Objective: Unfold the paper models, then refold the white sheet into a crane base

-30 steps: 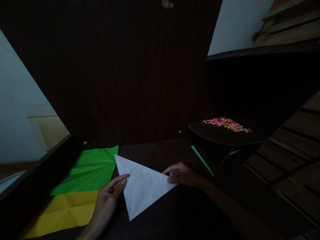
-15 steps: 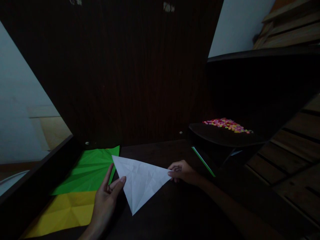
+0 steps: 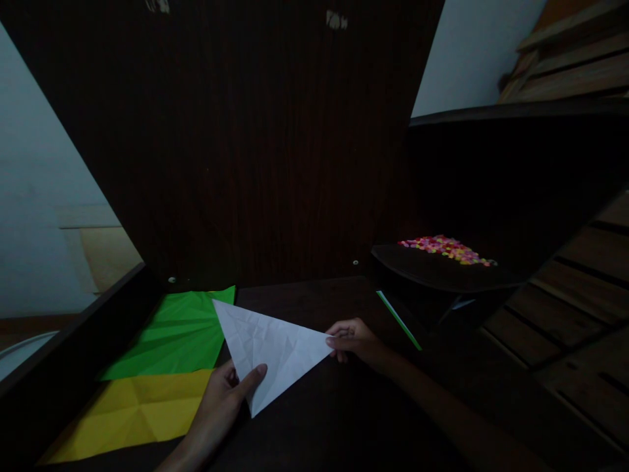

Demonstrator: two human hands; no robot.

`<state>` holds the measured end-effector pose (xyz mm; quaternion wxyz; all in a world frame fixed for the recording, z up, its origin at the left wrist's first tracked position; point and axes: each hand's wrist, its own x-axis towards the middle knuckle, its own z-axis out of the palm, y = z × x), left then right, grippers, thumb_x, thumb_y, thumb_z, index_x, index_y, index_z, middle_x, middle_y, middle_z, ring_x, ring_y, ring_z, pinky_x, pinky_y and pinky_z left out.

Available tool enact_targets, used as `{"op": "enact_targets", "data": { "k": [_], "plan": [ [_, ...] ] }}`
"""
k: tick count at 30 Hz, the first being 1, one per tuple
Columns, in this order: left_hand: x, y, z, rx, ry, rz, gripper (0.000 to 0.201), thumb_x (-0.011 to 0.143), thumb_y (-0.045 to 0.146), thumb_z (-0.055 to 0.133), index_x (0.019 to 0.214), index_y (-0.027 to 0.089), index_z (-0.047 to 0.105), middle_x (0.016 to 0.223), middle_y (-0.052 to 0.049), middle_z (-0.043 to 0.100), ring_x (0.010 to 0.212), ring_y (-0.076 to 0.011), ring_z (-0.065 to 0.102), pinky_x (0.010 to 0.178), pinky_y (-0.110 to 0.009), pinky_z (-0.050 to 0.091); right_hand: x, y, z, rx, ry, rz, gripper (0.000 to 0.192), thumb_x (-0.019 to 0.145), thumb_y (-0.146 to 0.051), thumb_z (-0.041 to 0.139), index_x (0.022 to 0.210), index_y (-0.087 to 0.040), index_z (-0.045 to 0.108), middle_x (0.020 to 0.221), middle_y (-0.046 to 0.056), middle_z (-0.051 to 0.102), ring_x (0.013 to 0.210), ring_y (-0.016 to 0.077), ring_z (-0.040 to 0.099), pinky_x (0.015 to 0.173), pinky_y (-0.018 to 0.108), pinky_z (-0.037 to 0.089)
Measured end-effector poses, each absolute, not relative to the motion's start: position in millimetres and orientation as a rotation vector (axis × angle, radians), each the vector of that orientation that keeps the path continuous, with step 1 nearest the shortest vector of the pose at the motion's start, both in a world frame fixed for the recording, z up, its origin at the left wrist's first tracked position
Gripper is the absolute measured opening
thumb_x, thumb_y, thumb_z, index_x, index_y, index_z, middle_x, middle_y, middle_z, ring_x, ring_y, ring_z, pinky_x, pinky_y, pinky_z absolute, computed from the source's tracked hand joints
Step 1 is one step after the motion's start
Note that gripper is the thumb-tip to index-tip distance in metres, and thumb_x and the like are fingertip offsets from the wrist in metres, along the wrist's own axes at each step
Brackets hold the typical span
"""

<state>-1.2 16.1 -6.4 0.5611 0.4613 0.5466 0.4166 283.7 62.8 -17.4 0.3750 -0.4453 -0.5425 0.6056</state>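
A white sheet of paper (image 3: 275, 347), folded into a triangle and marked with creases, is held between my two hands above the dark tabletop. My left hand (image 3: 228, 390) grips its lower left part, thumb on top and the other fingers behind it. The right corner is pinched between the thumb and fingers of my right hand (image 3: 351, 339). Left of the triangle lie a creased green sheet (image 3: 167, 334) and, nearer to me, a creased yellow sheet (image 3: 147, 406). The triangle's upper left tip overlaps the green sheet in view.
A dark wooden panel (image 3: 285, 144) rises at the back. On a curved shelf (image 3: 417, 265) at the right lies a pile of small pink, red and yellow pieces (image 3: 447, 249). A thin green and white strip (image 3: 399, 320) rests below it. A raised edge (image 3: 83, 314) borders the left.
My left hand has moved down and right along the triangle, its thumb now lying over the paper and its fingers behind. The paper has shifted slightly left; my right hand keeps its corner.
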Motion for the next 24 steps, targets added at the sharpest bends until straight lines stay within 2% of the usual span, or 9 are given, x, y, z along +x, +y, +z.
{"op": "enact_targets", "data": {
  "k": [4, 11, 20, 24],
  "plan": [
    [0, 17, -3, 1.150, 1.328, 1.008, 0.051, 0.060, 0.057, 0.079, 0.086, 0.014, 0.071, 0.081, -0.010, 0.077, 0.077, -0.0308, 0.072, 0.065, -0.034, 0.057, 283, 61, -15, -1.129, -1.363, 1.569, 0.036, 0.065, -0.043, 0.080, 0.079, -0.011, 0.070, 0.061, 0.003, 0.068, 0.045, 0.0099, 0.055, 0.042, 0.022, 0.038],
    [0, 14, -6, 1.240, 1.316, 1.038, 0.049, 0.068, 0.060, 0.072, 0.094, 0.017, 0.069, 0.084, -0.007, 0.075, 0.076, -0.0282, 0.070, 0.063, -0.032, 0.056, 280, 59, -16, -1.094, -1.332, 1.618, 0.035, 0.065, -0.042, 0.080, 0.079, -0.011, 0.068, 0.061, 0.003, 0.068, 0.044, 0.0101, 0.055, 0.043, 0.022, 0.039],
    [0, 10, -11, 1.350, 1.302, 1.004, 0.049, 0.077, 0.066, 0.062, 0.075, 0.018, 0.066, 0.067, -0.002, 0.067, 0.063, -0.0210, 0.062, 0.056, -0.027, 0.051, 269, 55, -20, -1.049, -1.298, 1.668, 0.039, 0.066, -0.044, 0.081, 0.082, -0.011, 0.068, 0.062, 0.003, 0.068, 0.043, 0.0102, 0.055, 0.041, 0.022, 0.038],
    [-1, 8, -12, 1.319, 1.299, 1.034, 0.042, 0.073, 0.061, 0.068, 0.070, 0.019, 0.068, 0.060, -0.001, 0.065, 0.060, -0.0227, 0.062, 0.055, -0.029, 0.052, 267, 53, -21, -1.046, -1.298, 1.679, 0.040, 0.065, -0.044, 0.081, 0.082, -0.010, 0.068, 0.062, 0.004, 0.069, 0.043, 0.0100, 0.055, 0.041, 0.022, 0.039]
  ]
}}
